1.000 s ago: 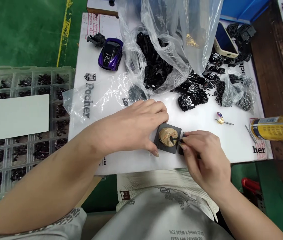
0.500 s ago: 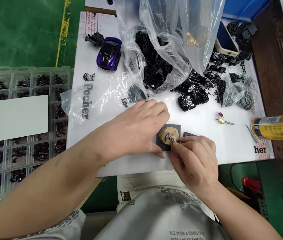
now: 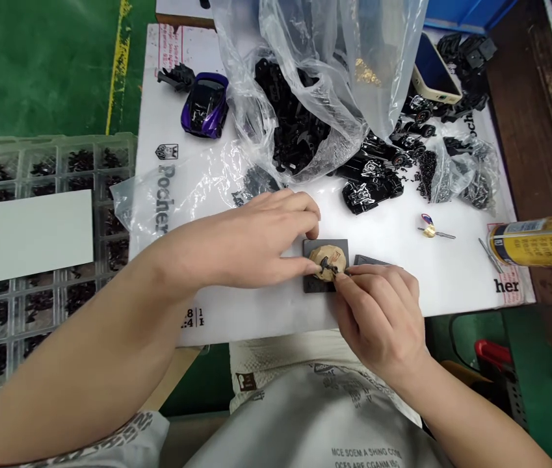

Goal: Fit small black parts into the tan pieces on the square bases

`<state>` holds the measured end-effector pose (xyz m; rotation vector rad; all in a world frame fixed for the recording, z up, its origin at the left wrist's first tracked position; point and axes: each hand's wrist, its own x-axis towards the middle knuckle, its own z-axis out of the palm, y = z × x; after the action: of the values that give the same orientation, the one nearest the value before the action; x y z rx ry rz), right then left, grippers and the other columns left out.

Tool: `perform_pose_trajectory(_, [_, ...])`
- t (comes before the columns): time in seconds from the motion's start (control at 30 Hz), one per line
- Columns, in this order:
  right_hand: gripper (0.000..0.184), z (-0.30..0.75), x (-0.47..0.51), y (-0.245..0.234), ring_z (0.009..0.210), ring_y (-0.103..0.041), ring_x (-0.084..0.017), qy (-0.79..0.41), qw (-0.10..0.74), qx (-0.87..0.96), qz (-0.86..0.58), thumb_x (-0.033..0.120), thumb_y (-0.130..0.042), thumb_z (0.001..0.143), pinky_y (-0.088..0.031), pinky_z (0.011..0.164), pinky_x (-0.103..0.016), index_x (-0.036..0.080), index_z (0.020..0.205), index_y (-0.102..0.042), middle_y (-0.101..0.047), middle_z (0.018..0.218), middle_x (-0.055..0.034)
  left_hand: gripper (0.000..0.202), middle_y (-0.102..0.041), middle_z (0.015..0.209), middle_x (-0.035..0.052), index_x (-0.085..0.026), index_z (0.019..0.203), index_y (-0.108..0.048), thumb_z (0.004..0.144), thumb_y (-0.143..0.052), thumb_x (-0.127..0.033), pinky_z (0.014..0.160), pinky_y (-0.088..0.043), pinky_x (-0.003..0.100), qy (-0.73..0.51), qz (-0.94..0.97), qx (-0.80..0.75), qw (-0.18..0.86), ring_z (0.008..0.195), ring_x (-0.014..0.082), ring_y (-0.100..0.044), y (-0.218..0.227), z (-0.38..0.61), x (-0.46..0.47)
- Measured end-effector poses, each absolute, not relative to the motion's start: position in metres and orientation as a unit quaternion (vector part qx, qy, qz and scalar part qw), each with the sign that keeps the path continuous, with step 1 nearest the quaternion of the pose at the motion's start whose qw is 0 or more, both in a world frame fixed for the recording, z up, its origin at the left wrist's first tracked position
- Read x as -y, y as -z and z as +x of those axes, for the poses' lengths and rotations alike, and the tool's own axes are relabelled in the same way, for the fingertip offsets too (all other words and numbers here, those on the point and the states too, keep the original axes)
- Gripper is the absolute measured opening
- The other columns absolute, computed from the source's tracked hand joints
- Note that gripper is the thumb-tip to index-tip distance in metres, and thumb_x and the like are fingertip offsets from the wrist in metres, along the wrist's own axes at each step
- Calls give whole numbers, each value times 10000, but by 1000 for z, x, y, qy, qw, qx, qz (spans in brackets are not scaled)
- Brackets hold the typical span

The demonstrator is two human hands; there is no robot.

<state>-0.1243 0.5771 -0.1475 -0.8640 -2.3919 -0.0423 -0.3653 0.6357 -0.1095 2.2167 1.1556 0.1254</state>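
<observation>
A small black part (image 3: pixel 327 265) rests on a tan round pad (image 3: pixel 338 255), which sits on a dark grey square block (image 3: pixel 311 286) near the table's front edge. My right hand (image 3: pixel 381 315) pinches the near right end of that part between thumb and fingertips. From the other side, my left hand (image 3: pixel 261 244) reaches in with its thumb stretched out, the tip at the pad's left edge by the part. Its fingers are bent and apart from the thumb, holding nothing. Partly behind my right hand lies another dark flat block (image 3: pixel 370 260).
Beyond my hands lies a clear plastic bag (image 3: pixel 339 159) of black parts. A purple model car (image 3: pixel 205 107) stands at the back left, black car bodies (image 3: pixel 372 192) at centre right. A yellow can (image 3: pixel 541 240) lies on the right. A compartment tray (image 3: pixel 51 153) sits left of the table (image 3: pixel 256 318).
My left thumb has moved up and inward to the pad's left edge, beside the black part. My right hand keeps its pinch in nearly the same place. The whole view has shifted slightly.
</observation>
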Motion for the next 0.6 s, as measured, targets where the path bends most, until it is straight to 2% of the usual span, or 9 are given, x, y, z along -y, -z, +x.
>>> perform_pose_trajectory(0.13, [219, -122, -575, 149, 944, -710, -262, 3, 291, 901, -322, -27, -681, 910, -518, 836, -415, 51, 1113, -658, -722, 899, -110, 413, -616, 1274, 79, -207, 997, -635, 1033, -420, -558, 1059, -389, 460, -85, 827, -464, 307, 1212, 289, -545, 115, -358, -634])
perform_pose_trajectory(0.27, [184, -122, -572, 149, 937, -703, -263, 1, 289, 901, -324, -5, -670, 931, -516, 853, -430, 27, 1112, -673, -710, 888, -110, 385, -615, 1241, 92, -200, 989, -617, 1004, -489, -563, 1020, -390, 470, -85, 823, -482, 290, 1186, 305, -538, 119, -351, -633])
perform_pose_trajectory(0.4, [198, -123, -573, 149, 924, -701, -246, 0, 289, 897, -333, -6, -701, 915, -512, 854, -417, 53, 1102, -675, -705, 870, -87, 329, -614, 1226, 91, -202, 974, -603, 981, -541, -525, 1010, -383, 468, -82, 826, -485, 276, 1201, 312, -533, 120, -349, -632])
perform_pose_trajectory(0.6, [238, -117, -575, 151, 974, -704, -246, -62, 316, 887, -331, -12, -692, 915, -536, 876, -421, 66, 1138, -659, -720, 940, -101, 320, -613, 1216, 85, -205, 964, -600, 971, -559, -522, 999, -394, 462, -89, 828, -486, 266, 1180, 307, -538, 121, -349, -631])
